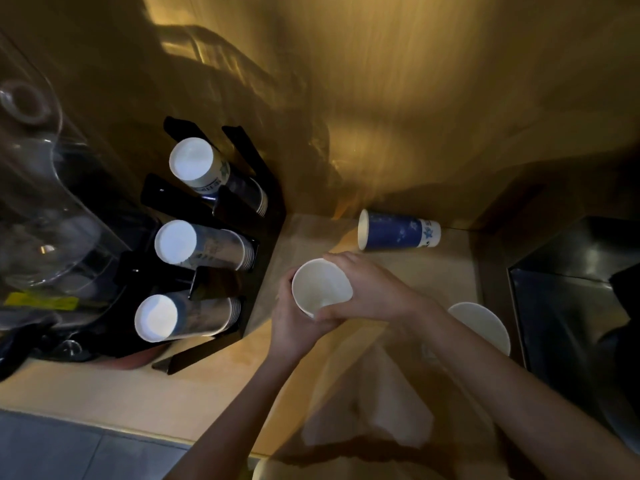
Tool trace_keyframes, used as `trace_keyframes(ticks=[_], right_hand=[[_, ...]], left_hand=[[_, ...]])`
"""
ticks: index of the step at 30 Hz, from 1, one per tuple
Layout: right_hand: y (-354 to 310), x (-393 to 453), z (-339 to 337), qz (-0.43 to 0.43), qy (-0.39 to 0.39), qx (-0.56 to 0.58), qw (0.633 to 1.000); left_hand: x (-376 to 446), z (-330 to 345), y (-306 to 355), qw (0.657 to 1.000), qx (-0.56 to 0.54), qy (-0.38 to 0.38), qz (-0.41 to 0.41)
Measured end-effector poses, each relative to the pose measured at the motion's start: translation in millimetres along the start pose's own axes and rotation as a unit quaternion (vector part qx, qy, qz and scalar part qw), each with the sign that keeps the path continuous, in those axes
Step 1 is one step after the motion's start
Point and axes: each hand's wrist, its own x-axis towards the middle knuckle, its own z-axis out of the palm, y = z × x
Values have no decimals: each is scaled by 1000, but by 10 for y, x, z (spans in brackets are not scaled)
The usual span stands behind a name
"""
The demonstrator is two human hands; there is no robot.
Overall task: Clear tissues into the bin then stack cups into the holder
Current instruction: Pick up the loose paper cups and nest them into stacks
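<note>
- Tissue [374, 403] on near worktop [104, 386], soft.
- Left hand [294, 317] and right hand [367, 289] closed round upright cup [320, 287]: light, crushable; best gripped low on wall.
- Blue cup [398, 233] lying beyond; holder [249, 188] left.

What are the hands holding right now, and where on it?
Both hands hold one paper cup, its open mouth toward the camera. The left hand wraps the side wall from below; the right hand grips the wall at the rim.

Dim, warm yellow light glares off the wall [398, 98], edges bend wide-angle, and the foreground looks perhaps motion-blurred.
</note>
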Motion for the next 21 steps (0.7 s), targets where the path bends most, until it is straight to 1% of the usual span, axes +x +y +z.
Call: trace_keyframes(ticks=[2,3,4,5,7,9,11,15,18,21], right_hand=[[67,58,-146,11,5,78,997],[112,96,-210,18,24,86,996],[169,139,-270,27,52,63,996],[239,188,-321,34,82,19,996],[414,303,-381,43,134,-118,983],[644,425,-409,59,150,-220,962],[881,528,-421,79,135,-252,955],[1218,692,-354,98,94,-249,959],[1316,791,-240,137,58,-241,959],[1323,857,-190,154,55,-237,958]], left_hand=[[47,44,26,1000,-9,-20,-5],[66,73,42,999,-13,-31,-4],[85,106,60,999,-13,-40,-1],[101,138,79,999,-11,-45,2],[124,183,114,999,-6,-46,4],[132,205,121,999,-5,-42,5],[122,218,107,999,-11,-46,8],[127,221,95,998,-24,-58,-10],[139,222,89,998,-26,-60,-16],[128,228,96,998,-28,-55,-9]])
